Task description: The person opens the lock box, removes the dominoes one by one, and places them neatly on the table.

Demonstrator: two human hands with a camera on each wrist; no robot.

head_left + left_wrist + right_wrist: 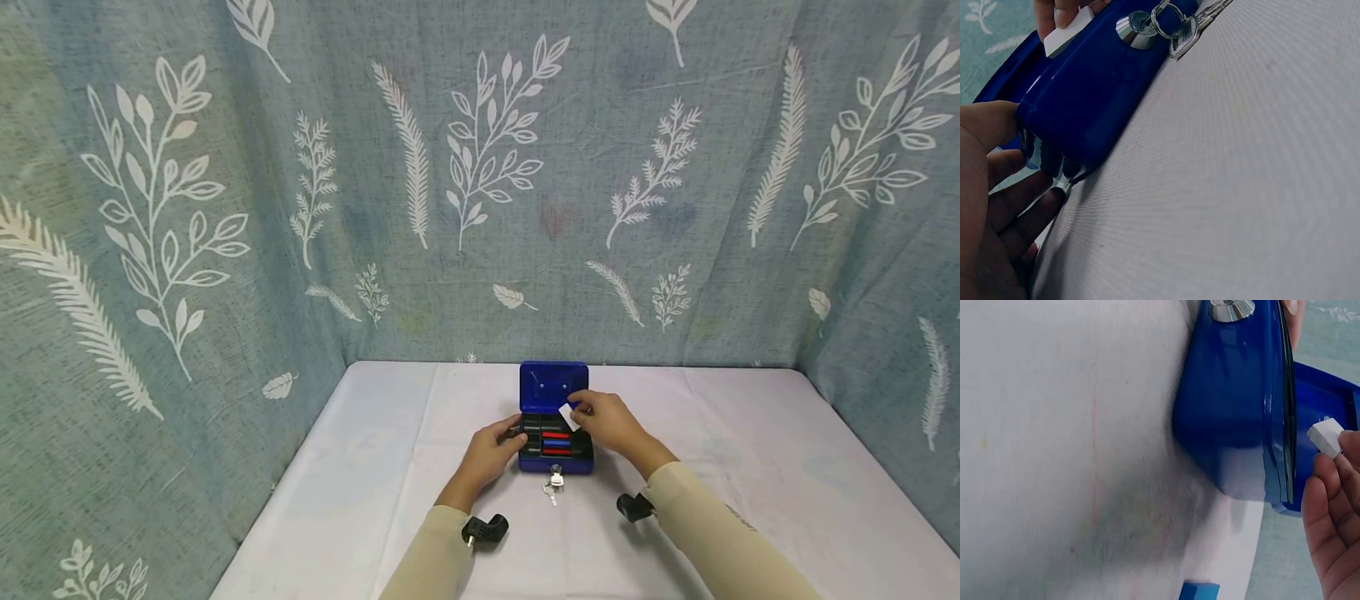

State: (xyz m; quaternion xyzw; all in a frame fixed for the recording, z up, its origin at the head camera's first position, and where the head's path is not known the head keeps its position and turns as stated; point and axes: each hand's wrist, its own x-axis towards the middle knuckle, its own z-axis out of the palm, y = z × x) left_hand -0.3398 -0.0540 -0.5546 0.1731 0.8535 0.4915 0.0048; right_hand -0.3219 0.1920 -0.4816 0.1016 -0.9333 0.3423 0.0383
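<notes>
A dark blue cash box (531, 465) stands with its lid (553, 379) raised at the back. Its black tray (531, 423) has compartments, and red pieces (556, 452) and a blue piece (556, 442) lie in the middle one. My left hand (491, 454) holds the box's left side, thumb at the rim and fingertips against the outer wall. Over the right part of the tray, my right hand (607, 419) pinches a small white block (1327, 436) between thumb and fingers. Keys (552, 490) on a ring hang from the front lock (1138, 29).
A white cloth (405, 433) covers the table. On it, beyond the box's right side in the right wrist view, lies a blue block (1199, 591), cut by the frame edge. A patterned grey-blue curtain (555, 275) hangs behind the table and along both sides.
</notes>
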